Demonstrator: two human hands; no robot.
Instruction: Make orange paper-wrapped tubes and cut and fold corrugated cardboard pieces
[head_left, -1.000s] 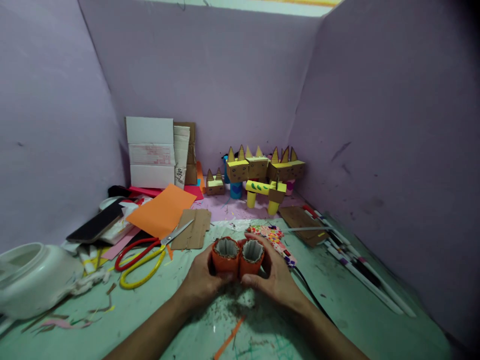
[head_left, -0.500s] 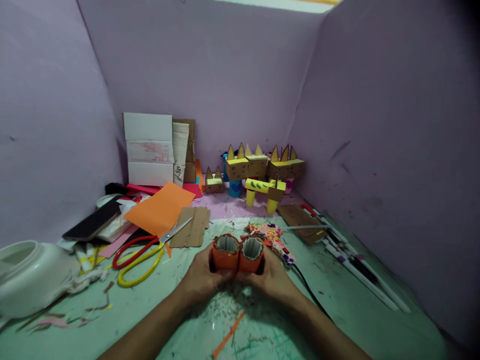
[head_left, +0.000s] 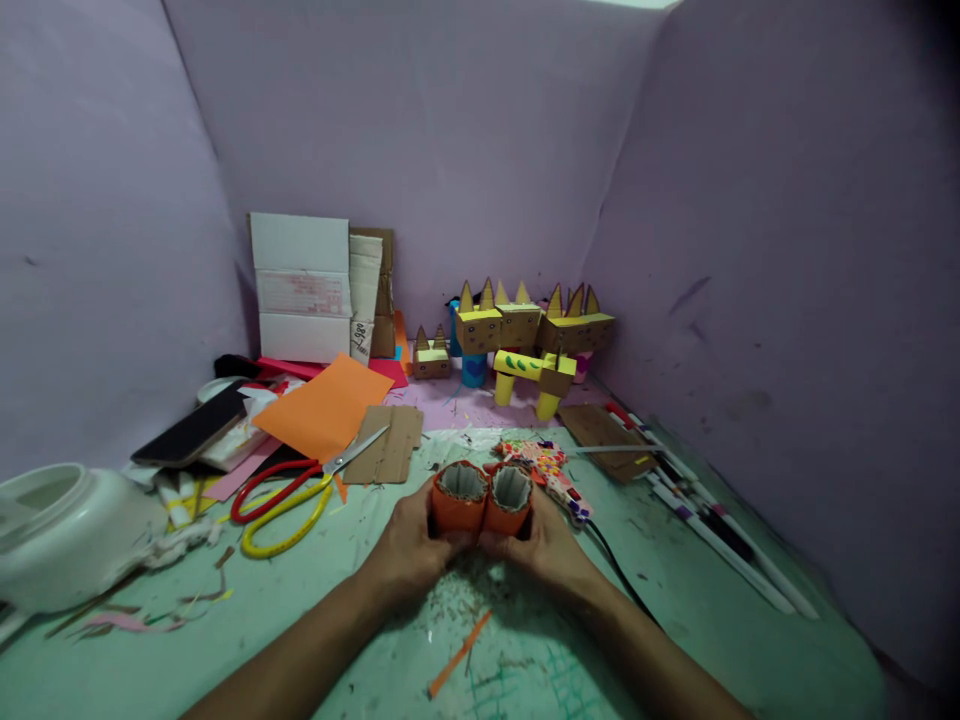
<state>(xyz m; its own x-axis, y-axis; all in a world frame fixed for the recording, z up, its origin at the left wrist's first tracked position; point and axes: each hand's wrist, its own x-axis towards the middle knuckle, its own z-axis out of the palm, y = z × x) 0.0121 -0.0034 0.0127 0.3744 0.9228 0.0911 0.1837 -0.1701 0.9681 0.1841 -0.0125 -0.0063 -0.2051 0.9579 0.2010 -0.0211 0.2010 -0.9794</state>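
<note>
Two orange cardboard tubes stand side by side in front of me, their corrugated open ends facing up and toward me. Around the left orange tube (head_left: pixel 458 508) my left hand (head_left: pixel 415 548) is closed, thumb at its lower front. My right hand (head_left: pixel 541 548) is closed in the same way on the right orange tube (head_left: pixel 508 508). The tubes touch along their inner sides. Just behind them lies a hot glue gun (head_left: pixel 544 470) with a colourful pattern, its black cord running past my right hand. Scissors (head_left: pixel 289 500) with red and yellow handles lie open to the left.
Orange paper (head_left: pixel 326 405) and a cardboard piece (head_left: pixel 386 445) lie at back left, near a white pot (head_left: pixel 67 540). Several cardboard animal figures (head_left: pixel 517 330) stand at the back. Markers (head_left: pixel 720 530) lie along the right wall. An orange strip (head_left: pixel 461 655) and scraps lie in front.
The view has tilted and shifted slightly. Both hands keep hold of the tubes, whose open ends have tipped a little; the left tube looks slightly wider.
</note>
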